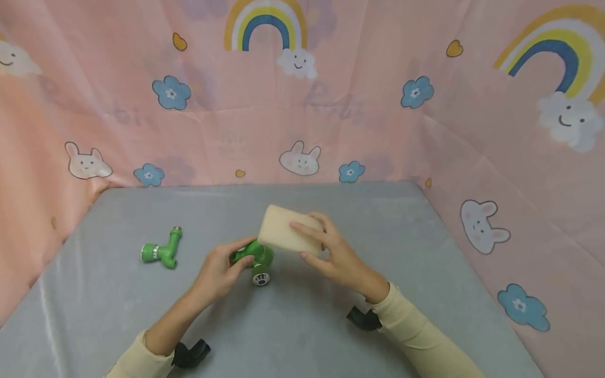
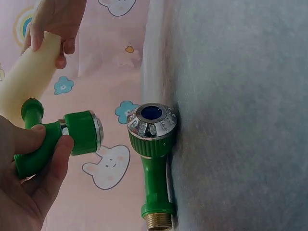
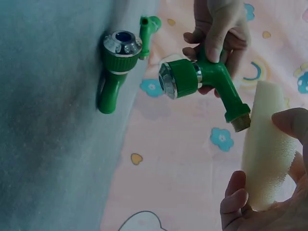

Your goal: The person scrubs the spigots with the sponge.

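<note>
My left hand (image 1: 222, 270) holds a green faucet (image 3: 219, 82) by its body, thumb on one side and fingers on the other. This faucet has a ribbed knob with a chrome face and a brass threaded end. In my right hand (image 1: 341, 257) is a cream sponge (image 1: 285, 231), gripped between thumb and fingers. The sponge's side is right at the faucet's threaded end in the right wrist view. A second green faucet (image 2: 156, 178), its chrome knob centred in blue, lies on the table close below the left hand.
A third green faucet (image 1: 163, 252) lies on the grey-covered table (image 1: 378, 226), left of the hands. Black curved pieces (image 1: 191, 354) show near both wrists. A pink printed curtain (image 1: 212, 131) hangs behind and along the sides of the table.
</note>
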`<state>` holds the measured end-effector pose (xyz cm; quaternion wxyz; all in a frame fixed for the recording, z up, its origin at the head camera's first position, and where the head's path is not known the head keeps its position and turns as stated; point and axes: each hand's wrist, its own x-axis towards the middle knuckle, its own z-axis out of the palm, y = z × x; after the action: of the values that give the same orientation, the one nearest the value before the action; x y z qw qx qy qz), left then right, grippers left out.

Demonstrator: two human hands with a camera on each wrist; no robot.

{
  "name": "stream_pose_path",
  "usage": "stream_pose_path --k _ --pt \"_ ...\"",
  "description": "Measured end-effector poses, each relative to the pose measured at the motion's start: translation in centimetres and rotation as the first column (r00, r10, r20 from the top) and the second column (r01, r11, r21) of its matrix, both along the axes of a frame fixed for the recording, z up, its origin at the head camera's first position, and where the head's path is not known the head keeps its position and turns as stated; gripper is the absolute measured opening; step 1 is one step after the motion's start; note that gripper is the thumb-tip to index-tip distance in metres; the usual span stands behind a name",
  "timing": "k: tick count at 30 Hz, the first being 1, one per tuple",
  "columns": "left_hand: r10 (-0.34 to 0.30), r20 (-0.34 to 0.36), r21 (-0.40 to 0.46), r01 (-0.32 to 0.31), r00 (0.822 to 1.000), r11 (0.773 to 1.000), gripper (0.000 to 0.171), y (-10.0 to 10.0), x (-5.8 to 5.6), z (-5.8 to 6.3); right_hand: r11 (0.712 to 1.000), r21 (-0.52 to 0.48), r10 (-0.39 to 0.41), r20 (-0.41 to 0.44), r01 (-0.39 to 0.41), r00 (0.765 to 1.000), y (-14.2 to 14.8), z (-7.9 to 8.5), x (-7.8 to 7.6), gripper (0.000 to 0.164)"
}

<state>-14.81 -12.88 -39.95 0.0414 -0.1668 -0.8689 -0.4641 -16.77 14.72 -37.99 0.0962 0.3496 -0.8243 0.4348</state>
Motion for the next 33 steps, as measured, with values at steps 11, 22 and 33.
stream_pose_path --k 11,22,33 --pt "0.04 -0.169 -0.044 -0.048 0.985 0.998 0.042 -0.5 -0.5 0.0 0.996 0.06 -0.065 0.087 0.06 0.994 1.3 0.4 -0.8 0.051" --pt "-0.002 -0.385 -0.109 -0.043 0.923 0.993 0.046 -0.3 -0.6 -0.6 1.0 -0.018 -0.02 0.109 0.022 0.994 1.0 0.9 -0.6 0.055" --pt "-0.034 -0.45 -0.117 -0.021 0.892 0.993 0.048 0.4 -0.3 -1.4 0.999 0.025 0.028 0.238 -0.035 0.971 0.3 0.4 0.0 0.051"
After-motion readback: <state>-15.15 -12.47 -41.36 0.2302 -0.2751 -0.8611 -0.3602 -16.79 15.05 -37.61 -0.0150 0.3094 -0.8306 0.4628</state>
